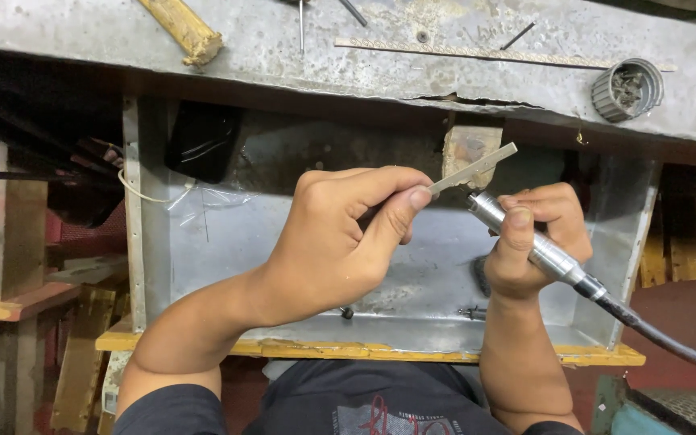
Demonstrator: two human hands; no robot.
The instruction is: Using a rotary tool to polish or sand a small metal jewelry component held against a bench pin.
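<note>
Now, left hand [340, 229] pinching metal strip [475, 167], right hand [537, 234] gripping rotary tool [525, 240], tip at strip's lower edge.

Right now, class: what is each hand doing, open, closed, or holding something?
Left hand: closed, pinching a thin flat metal strip between thumb and fingers.
Right hand: closed around a silver rotary tool handpiece with a black cable.

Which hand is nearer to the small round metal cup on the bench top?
Right. The right hand, gripping the rotary handpiece, sits below and a little left of the metal cup. The left hand, pinching the flat metal strip, is much farther left.
</note>
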